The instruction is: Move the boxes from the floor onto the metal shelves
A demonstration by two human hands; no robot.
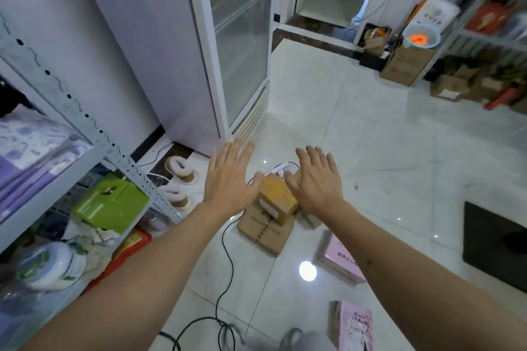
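White tiled floor (356, 151), storeroom: yellow box (278, 194) atop brown carton (266, 232), long axis running away, midway between spread, empty left hand (228, 179) and right hand (316, 182).

Glossy white tiled floor (370, 151) carries cardboard boxes (265, 232), pink boxes (339, 262)

Bare forearms, no sleeves (small mole, right arm).

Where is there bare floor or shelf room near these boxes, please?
Bare tile lies right of the yellow box, toward the black mat. The metal shelves at left look crowded around the green box. The black cable crosses the nearer floor.
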